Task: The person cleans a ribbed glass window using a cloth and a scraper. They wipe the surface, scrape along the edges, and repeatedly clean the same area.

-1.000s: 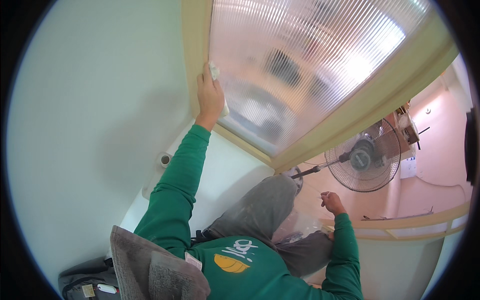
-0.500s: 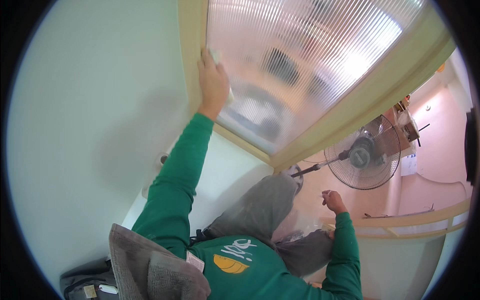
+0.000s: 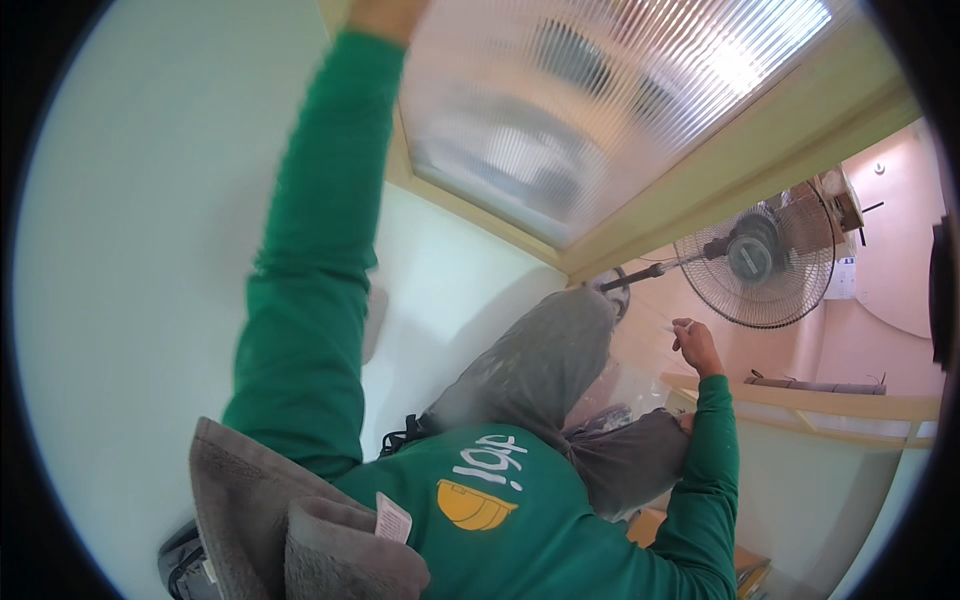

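Observation:
My left arm reaches up past the top edge, so only the back part of my left hand (image 3: pixel 388 14) shows and its fingers are out of sight. That hand is beside the cream frame (image 3: pixel 500 215) around a ribbed translucent pane (image 3: pixel 470 105). Whatever it holds cannot be seen. Lower right, my right hand (image 3: pixel 699 346) hangs in the air above my bent knee, fingers curled together. A tiny pale bit shows at its fingertips, too small to name.
A standing fan (image 3: pixel 752 258) with a round wire cage is beyond my knees. Pale wall (image 3: pixel 150 270) fills the left side. A cream curved rail (image 3: pixel 850 405) runs along the right, carrying a dark roll (image 3: pixel 815 386). A grey towel (image 3: pixel 270 520) hangs over my shoulder.
My left hand has slid upward along the frame, mostly out of view; before, it pressed a pale flat pad there. The view has shifted, and my right hand keeps its curled pose.

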A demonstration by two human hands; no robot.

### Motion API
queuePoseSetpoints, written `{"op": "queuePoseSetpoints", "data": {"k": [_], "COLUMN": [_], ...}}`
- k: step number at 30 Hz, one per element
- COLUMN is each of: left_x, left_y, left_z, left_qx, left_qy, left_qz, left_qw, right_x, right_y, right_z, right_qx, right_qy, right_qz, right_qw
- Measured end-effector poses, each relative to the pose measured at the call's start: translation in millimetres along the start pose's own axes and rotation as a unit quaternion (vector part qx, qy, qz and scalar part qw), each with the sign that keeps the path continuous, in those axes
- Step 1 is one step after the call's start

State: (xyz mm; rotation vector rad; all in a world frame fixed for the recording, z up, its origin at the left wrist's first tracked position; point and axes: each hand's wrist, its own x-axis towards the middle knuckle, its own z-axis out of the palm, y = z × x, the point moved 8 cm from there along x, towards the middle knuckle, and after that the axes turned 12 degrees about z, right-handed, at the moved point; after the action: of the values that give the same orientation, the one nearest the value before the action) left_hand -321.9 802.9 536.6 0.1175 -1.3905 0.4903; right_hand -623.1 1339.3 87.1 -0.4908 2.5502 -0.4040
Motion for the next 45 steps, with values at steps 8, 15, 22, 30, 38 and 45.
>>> {"op": "queuePoseSetpoints", "data": {"k": [8, 15, 22, 30, 38, 45], "left_x": [-386.7, -111.2, 267.2, 197.1, 183.2, 284.1], "left_y": [46.4, 9.1, -65.7, -57.0, -49.3, -69.1], "left_z": [-40.9, 13.6, 69.2, 61.2, 39.3, 54.3], "left_qx": [-0.075, -0.165, -0.14, -0.074, -0.235, -0.146], "left_qy": [-0.33, -0.191, 0.035, 0.07, 0.04, 0.089], "left_qz": [-0.265, -0.118, 0.11, 0.055, -0.048, 0.035], "left_qw": [0.903, 0.96, 0.983, 0.993, 0.97, 0.985], "right_x": [40.7, 31.0, 37.7, 36.7, 51.4, 27.9], "right_y": [61.3, 37.6, 25.9, 21.0, 48.8, 22.0], "right_z": [35.5, 15.5, 32.8, 28.6, 27.9, 26.8], "right_qx": [-0.067, -0.053, -0.087, -0.1, -0.186, -0.075], "right_qy": [-0.006, -0.028, -0.039, -0.029, -0.013, -0.039], "right_qz": [0.008, 0.011, -0.012, -0.011, -0.067, 0.025], "right_qw": [0.998, 0.998, 0.995, 0.994, 0.98, 0.996]}}
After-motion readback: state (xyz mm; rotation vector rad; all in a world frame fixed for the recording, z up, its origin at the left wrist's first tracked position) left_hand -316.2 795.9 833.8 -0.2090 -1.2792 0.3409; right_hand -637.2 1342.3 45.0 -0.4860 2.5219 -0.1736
